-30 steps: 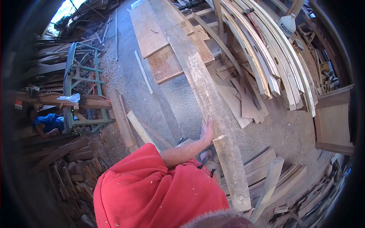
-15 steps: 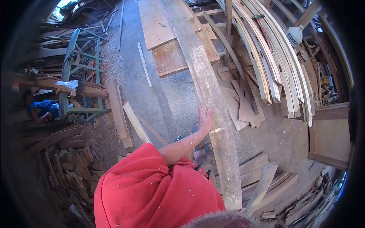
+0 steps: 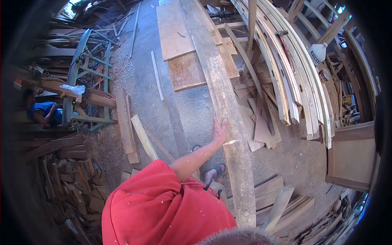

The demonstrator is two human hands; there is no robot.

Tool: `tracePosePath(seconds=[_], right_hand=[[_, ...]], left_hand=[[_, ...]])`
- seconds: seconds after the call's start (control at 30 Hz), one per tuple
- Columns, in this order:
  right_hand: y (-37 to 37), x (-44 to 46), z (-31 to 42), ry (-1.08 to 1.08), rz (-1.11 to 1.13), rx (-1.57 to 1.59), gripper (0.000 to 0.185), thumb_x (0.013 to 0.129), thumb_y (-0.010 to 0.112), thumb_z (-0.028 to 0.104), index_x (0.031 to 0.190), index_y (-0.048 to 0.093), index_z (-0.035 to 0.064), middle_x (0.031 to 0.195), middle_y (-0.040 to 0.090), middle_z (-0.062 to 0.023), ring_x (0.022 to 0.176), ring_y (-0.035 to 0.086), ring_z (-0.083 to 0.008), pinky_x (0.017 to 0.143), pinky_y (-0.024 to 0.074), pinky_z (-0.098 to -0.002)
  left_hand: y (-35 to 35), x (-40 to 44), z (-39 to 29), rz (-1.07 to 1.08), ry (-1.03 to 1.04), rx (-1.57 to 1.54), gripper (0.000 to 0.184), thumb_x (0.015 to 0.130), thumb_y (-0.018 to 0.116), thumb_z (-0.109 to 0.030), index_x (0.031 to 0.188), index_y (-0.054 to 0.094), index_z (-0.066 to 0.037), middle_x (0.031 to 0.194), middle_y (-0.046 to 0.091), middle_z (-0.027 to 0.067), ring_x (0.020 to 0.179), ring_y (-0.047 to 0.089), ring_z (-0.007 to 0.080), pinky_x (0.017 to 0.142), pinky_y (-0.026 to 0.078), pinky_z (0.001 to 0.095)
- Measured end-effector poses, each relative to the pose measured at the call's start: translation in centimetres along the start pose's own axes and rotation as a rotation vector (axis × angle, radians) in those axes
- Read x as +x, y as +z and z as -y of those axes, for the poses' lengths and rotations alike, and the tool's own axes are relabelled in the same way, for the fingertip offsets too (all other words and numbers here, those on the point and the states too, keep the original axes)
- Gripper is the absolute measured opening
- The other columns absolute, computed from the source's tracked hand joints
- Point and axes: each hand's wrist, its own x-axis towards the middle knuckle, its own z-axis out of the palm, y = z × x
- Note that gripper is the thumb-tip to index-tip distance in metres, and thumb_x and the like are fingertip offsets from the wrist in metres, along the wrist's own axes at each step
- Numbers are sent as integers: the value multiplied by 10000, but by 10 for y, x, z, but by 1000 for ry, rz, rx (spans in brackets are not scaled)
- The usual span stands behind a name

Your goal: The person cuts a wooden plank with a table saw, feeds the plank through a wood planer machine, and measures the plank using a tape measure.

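Observation:
My left hand [image 3: 219, 131] rests on the left edge of a long, worn wooden plank [image 3: 222, 85], with its visible fingers spread. Just below the hand, a pale step or joint crosses the wood, and a lower board [image 3: 241, 183] runs down toward the bottom of the view. My right hand is out of sight. Beside the plank's upper part lie a flat light board [image 3: 173, 30] and a reddish-brown board [image 3: 186, 71].
Long curved timbers [image 3: 304, 73] at the upper right carry a hammer [image 3: 281, 33] and a white bottle [image 3: 318, 53]. A green frame [image 3: 77, 61] stands left, near a person in blue [image 3: 43, 112]. Scrap wood [image 3: 75, 179] is heaped lower left; a wooden cabinet [image 3: 353, 155] is at right.
The view has shifted, so the timbers and cabinet appear lower and the cabinet further left. My left hand stays on the plank. The person in blue has raised a forearm.

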Motion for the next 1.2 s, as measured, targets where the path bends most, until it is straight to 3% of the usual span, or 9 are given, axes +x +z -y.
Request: tracePosePath(seconds=[0.23,0.33,0.43,0.63,0.9,1.13,1.2], right_hand=[[9,-16,8,4,-21,-47,919,893,533,665,1495,350,-5,1499,432,-208,1332,474,-353,1109,354,-523],[1,-19,6,16,-30,-69,939,885,534,687,1507,342,11,1518,418,-201,1353,459,-351,1121,341,-529],[6,0,-1,54,33,-78,1044,832,502,778,1562,251,74,1609,287,-146,1445,333,-340,1175,245,-524],[30,-6,13,51,103,-44,1009,845,479,780,1552,284,86,1601,307,-139,1443,331,-339,1179,234,-514],[48,-22,18,118,221,10,967,863,449,784,1539,329,103,1590,333,-129,1440,327,-337,1183,220,-501],[76,-49,28,7,127,-50,964,874,454,770,1535,328,79,1582,340,-140,1426,344,-338,1175,237,-498],[87,-69,35,-42,88,-71,965,877,457,765,1534,326,71,1580,341,-144,1422,350,-338,1172,244,-497]], left_hand=[[-5,24,-4,76,-128,-20,810,991,541,-367,1543,101,31,1483,360,339,1361,406,450,1116,353,434],[-3,36,4,13,-3,47,820,991,537,-378,1539,93,42,1488,348,345,1362,400,458,1124,347,437],[-3,50,1,-1,-13,91,829,991,534,-381,1534,85,57,1492,334,351,1358,400,465,1129,343,439],[-6,73,0,34,-52,50,834,988,532,-373,1527,82,77,1517,291,350,1399,344,460,1149,314,438],[-9,100,-1,23,-37,246,865,976,523,-440,1540,90,53,1584,207,292,1494,175,403,1208,107,547],[-15,123,-8,72,-94,227,869,975,527,-436,1540,84,52,1588,191,294,1487,195,409,1212,128,519],[-13,128,-7,86,-109,105,860,976,541,-398,1538,75,56,1571,227,304,1463,242,435,1202,187,479]])
